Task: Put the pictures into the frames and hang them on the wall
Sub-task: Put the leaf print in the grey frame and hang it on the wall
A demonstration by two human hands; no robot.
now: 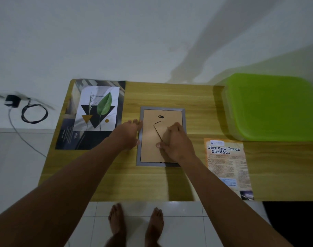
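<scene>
Silver frame point(162, 108): face-down, long axis pointing away.
Left hand point(129, 132): fingers point(138, 122) straight against frame's left edge.
Right hand point(175, 141): pinching cardboard stand point(160, 130).
Leaf print point(96, 109): leftward, nearer left hand.

Lower-right frame point(150, 147) corner under right hand point(177, 141)

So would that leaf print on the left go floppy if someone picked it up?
Probably floppy: the leaf print looks like a thin sheet lying flat on the dark poster, so it would likely sag when lifted by one edge. Likely very light too, and it might slide over the poster if pushed.
</scene>
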